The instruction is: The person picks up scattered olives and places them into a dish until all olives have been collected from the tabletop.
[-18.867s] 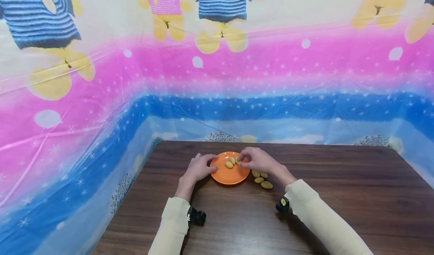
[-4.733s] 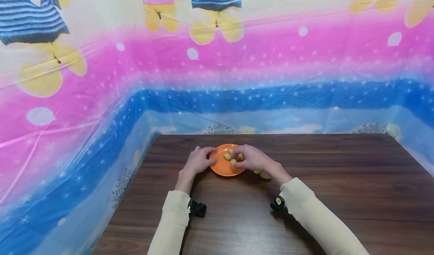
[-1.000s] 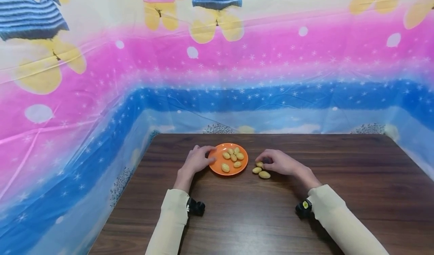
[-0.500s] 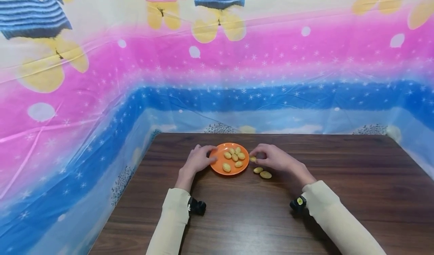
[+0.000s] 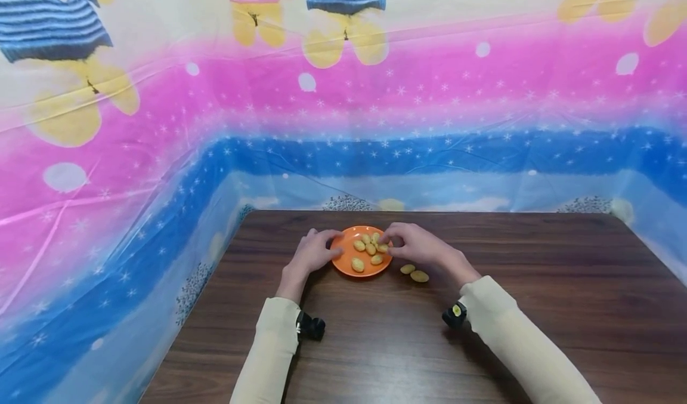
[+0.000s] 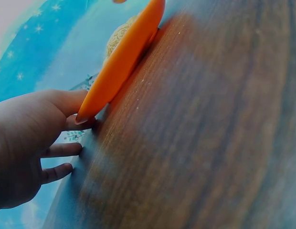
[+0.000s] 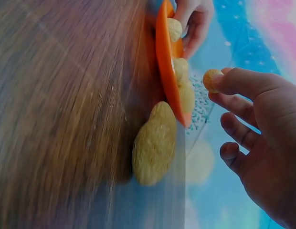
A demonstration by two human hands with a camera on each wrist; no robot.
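An orange plate (image 5: 349, 267) on the table holds several small yellow potatoes (image 5: 357, 265). My left hand (image 5: 309, 255) holds the plate's left rim; the left wrist view shows the rim of the plate (image 6: 114, 71) between thumb and fingers. Over the plate's right side, my right hand (image 5: 421, 247) pinches a small potato (image 7: 212, 80) between thumb and forefinger, its other fingers loosely bent. In the right wrist view this potato is apart from the plate (image 7: 166, 57). Two more potatoes (image 5: 420, 276) lie on the table just right of the plate.
The dark wood-grain table (image 5: 365, 344) reaches back to a printed cloth (image 5: 429, 183) hanging behind it and along the left. Small black cameras (image 5: 311, 326) sit on both wrists, below cream sleeves.
My right hand has taken a potato from beside the plate and moved left over the plate with it. Over the longer span, more potatoes have gathered on the plate. My left hand stays at the rim.
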